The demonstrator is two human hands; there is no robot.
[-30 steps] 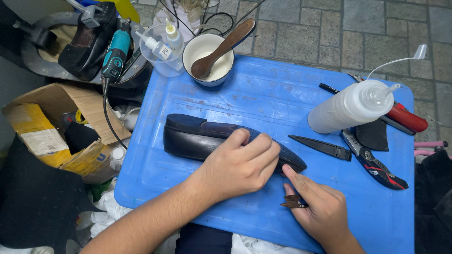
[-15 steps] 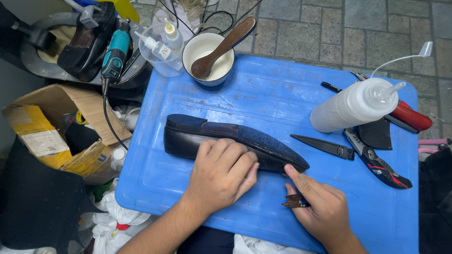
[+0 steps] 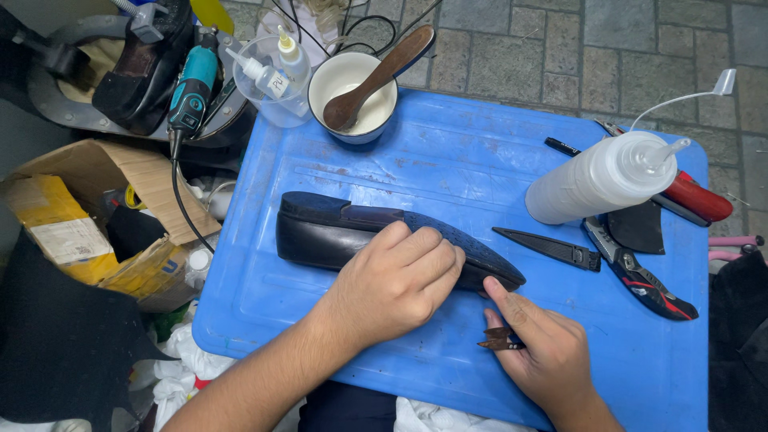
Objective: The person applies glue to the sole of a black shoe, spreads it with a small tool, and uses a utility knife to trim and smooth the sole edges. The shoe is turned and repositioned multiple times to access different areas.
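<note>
Head view: left hand [image 3: 396,284] is pressing flat, fingers curled over the shoe [image 3: 336,232] at board [image 3: 448,160] centre; right hand [image 3: 544,352], at its 4 o'clock, is pinching small pliers [image 3: 500,338]. Fitting step, seemingly; next calls for steady toe contact.

A cardboard box [image 3: 120,172] sits open on the floor left of the blue table. Inside it lies a yellow packet [image 3: 56,232] with a pale rectangular label [image 3: 66,240]. Behind the table, two small dropper bottles [image 3: 272,64] stand in a clear tub — one bears a small white label [image 3: 278,81].
</note>
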